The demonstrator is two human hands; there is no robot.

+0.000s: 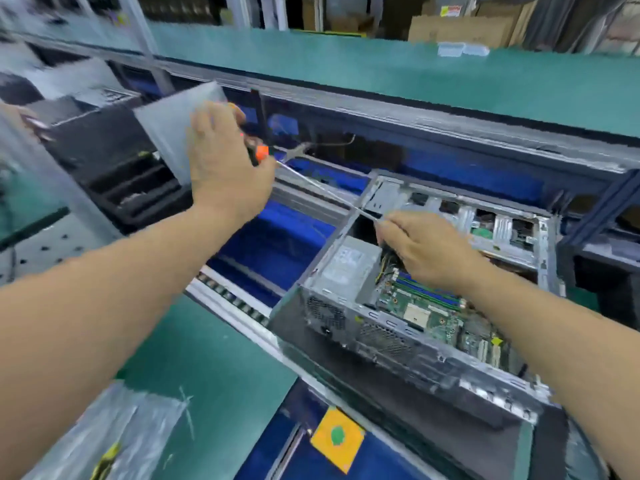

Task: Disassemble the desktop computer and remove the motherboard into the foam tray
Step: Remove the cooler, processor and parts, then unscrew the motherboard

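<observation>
The open desktop case (388, 336) lies at right on the bench, with its green motherboard (420, 311) inside and a grey power supply (348, 266) at its left end. My left hand (221, 164) grips a screwdriver with an orange and black handle (261, 154); its long shaft (322, 187) slants down to the right toward the case's top edge. My right hand (420, 245) reaches into the case above the motherboard, fingers curled by the shaft's tip and a bundle of cables (388, 263); what it holds is hidden.
A grey metal panel (169, 133) stands behind my left hand. Black bins (114, 174) sit at left. A blue conveyor (277, 237) runs behind the case. Green mat (214, 375) covers the near bench, with a clear plastic bag (114, 431) at lower left and a yellow tag (337, 438).
</observation>
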